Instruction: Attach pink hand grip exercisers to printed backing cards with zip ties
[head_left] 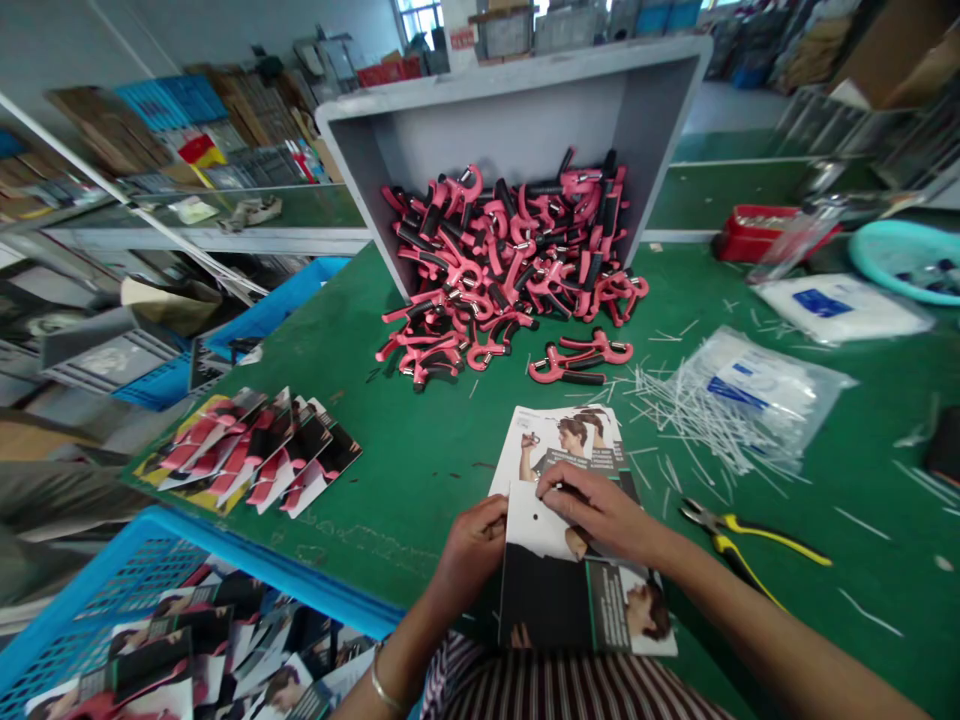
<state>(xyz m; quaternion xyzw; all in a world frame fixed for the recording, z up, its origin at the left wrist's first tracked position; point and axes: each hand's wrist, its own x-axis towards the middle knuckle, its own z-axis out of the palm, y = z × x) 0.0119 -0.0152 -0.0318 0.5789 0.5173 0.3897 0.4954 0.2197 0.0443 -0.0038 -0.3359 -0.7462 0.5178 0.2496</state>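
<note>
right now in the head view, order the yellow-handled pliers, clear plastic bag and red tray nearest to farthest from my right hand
From the right hand:
1. yellow-handled pliers, just to its right
2. clear plastic bag, ahead to the right
3. red tray, farthest, back right

We are looking for words we can read, and we are not finding any. We are seeing tiny print on a dark strip of the paper card [609, 606], but it is too small and blurry to read. We are seeing a blue patch of print on the clear plastic bag [739, 392] and another on the white bag [823, 303], and we cannot read them either. We are also seeing a small red label on the white box [459, 30], and it is too blurry too.
</note>
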